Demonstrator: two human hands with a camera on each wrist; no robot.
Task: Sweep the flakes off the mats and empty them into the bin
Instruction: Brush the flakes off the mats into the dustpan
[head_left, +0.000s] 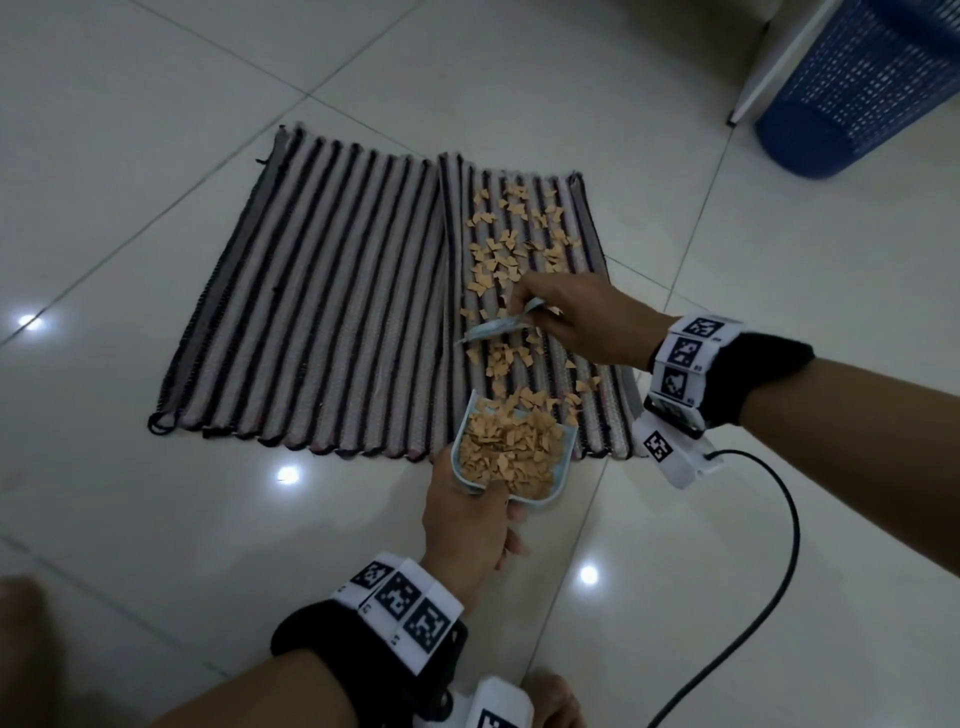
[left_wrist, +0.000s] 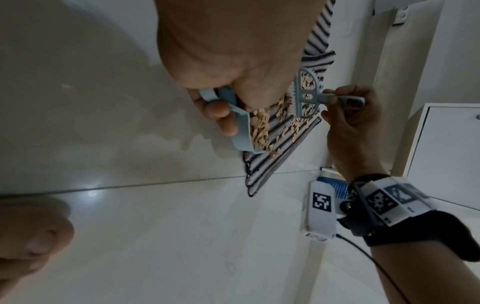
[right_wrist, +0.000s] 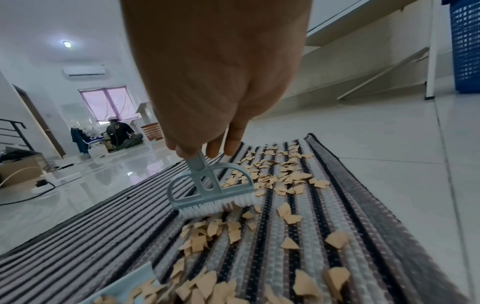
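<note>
Well, the right hand (head_left: 587, 317) pinches the brush (right_wrist: 210, 191) mid-mat among the flakes (head_left: 511, 244), and the left hand (head_left: 467, 540) grips the nearly full dustpan (head_left: 511, 452) at the right mat's (head_left: 597, 395) near edge. Short, low strokes toward its lip would be best, emptying into the blue bin (head_left: 862, 88) soon.

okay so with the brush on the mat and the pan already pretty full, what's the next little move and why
Probably draw the brush toward the dustpan, since loose flakes lie between its bristles and the pan's lip on the right mat. The pan looks nearly full, so emptying into the bin likely follows.
</note>
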